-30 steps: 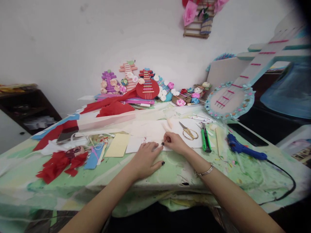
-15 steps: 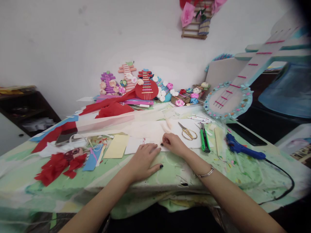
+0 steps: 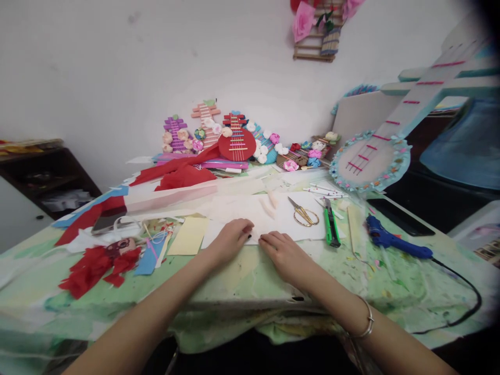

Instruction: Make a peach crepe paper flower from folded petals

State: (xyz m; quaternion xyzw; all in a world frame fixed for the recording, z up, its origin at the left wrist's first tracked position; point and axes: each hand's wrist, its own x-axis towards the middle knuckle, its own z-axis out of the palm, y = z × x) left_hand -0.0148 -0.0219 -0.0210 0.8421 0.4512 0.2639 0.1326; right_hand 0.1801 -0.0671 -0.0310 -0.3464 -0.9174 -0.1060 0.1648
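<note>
Resting both bare hands at the near edge of a white sheet (image 3: 289, 221), you are working at a craft table (image 3: 230, 276) spread with a green-stained cover. Your left hand (image 3: 230, 241) is curling inward, its thumb lying near the forefinger; whether those fingers are pinching anything small, you are not letting the camera tell. Your right hand (image 3: 287, 255) is lying palm down, fingers close together and tips meeting the paper's near edge, its grip likewise impossible to tell. The sheet is running lengthwise from left to right, passing beneath and beyond the fingertips. Two pale strips (image 3: 267, 208) are lying on it just ahead, their long axes slanting from far left to near right, and your left fingertips are appearing slightly nearer to them than your right. Gold-handled scissors (image 3: 305, 214) are lying on the paper beyond your right hand, while a green cutter (image 3: 331, 224) is resting farther right, at the sheet's right end.
</note>
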